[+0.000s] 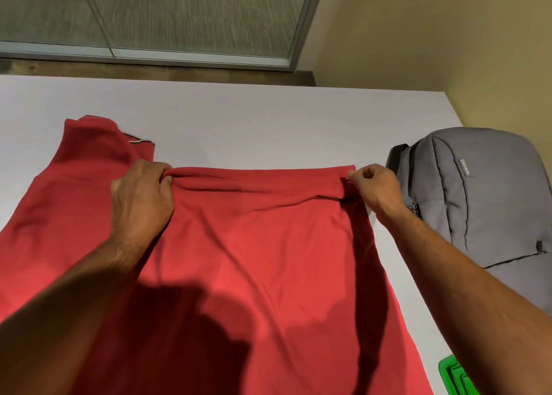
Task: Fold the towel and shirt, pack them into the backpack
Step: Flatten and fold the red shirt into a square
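A red shirt (254, 260) lies spread across the white table (268, 119), its collar end at the far left. A folded edge of the shirt runs between my two hands. My left hand (140, 197) pinches the left end of that fold. My right hand (376, 188) pinches the right end with thumb and fingers. A grey backpack (478, 197) lies flat at the right, just beyond my right hand. A bright green cloth (454, 376), perhaps the towel, shows only as a corner at the bottom right.
The table's far edge meets a glass partition (179, 15) and a yellow wall (433, 36). Bare table surface stretches behind the shirt. My shadow falls over the near part of the shirt.
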The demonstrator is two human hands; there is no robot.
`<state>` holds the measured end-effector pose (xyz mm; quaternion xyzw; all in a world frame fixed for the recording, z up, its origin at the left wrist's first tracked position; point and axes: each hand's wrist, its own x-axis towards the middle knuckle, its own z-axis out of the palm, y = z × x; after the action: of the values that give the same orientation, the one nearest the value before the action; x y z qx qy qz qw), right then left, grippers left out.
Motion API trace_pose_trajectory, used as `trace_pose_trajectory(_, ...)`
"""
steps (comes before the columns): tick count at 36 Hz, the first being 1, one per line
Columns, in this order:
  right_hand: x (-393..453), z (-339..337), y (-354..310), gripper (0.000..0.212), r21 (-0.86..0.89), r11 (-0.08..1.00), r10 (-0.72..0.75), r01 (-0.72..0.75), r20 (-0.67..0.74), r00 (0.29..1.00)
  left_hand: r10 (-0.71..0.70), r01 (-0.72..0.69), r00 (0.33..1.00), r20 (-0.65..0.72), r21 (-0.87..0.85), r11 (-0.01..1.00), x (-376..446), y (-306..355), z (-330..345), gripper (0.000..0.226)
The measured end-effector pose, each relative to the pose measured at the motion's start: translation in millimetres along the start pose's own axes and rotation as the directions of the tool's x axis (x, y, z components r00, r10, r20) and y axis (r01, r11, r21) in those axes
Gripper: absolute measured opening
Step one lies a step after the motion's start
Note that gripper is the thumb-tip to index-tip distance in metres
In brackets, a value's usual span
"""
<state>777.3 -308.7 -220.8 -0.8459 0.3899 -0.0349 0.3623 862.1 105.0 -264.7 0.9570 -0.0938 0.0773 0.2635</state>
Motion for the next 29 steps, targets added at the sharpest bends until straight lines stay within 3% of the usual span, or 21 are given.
trace_pose_trajectory(3, -1.2, 1.7, 1.9, 0.042, -0.044, 0.999, -0.006, 0.012, 0.141, 0.990, -0.002, 0.002, 1.000, -0.003, -0.001, 1.000, 1.3, 0.6, -0.2, 0.013)
trace_pose_trajectory(7, 2.0, 2.7, -0.1, 0.045, -0.202, 0.963, -0.123, 0.175, 0.250, 0.961, 0.005, -0.005, 1.000, -0.018, 0.004, 1.000, 4.3, -0.3, -0.6, 0.010)
trace_pose_trajectory(9, 5.3, 1.0, -5.3, 0.035, -0.245, 0.940, -0.189, 0.239, 0.211, 0.959, 0.004, -0.004, 1.000, -0.028, 0.004, 1.000, 6.0, -1.4, -1.0, 0.010)
trace_pose_trajectory(14, 19.6, -3.9, -25.5, 0.020, -0.185, 0.946, -0.283, 0.267, -0.067, 0.957, -0.003, 0.003, 0.999, -0.047, -0.001, 1.000, 10.2, -2.9, -2.8, 0.010)
trace_pose_trajectory(20, 27.8, 8.7, -31.7, 0.011, -0.353, 0.884, -0.342, 0.308, -0.037, 0.939, -0.034, 0.035, 0.998, -0.053, 0.019, 0.999, 12.5, -2.5, -0.4, 0.012)
trace_pose_trajectory(24, 31.2, 14.1, -28.4, 0.019, -0.499, 0.810, -0.384, 0.307, -0.057, 0.922, -0.047, 0.051, 0.998, -0.053, 0.075, 0.996, 15.2, -2.6, -0.3, 0.014)
trace_pose_trajectory(27, 32.0, 16.1, -31.4, 0.022, -0.479, 0.840, -0.371, 0.255, -0.163, 0.914, -0.054, 0.061, 0.997, -0.060, 0.113, 0.992, 17.1, -2.4, -0.9, 0.012)
trace_pose_trajectory(29, 35.0, 18.4, -33.0, 0.020, -0.439, 0.862, -0.351, 0.254, -0.155, 0.923, -0.048, 0.055, 0.997, -0.053, 0.135, 0.989, 17.8, -1.4, -1.1, 0.012)
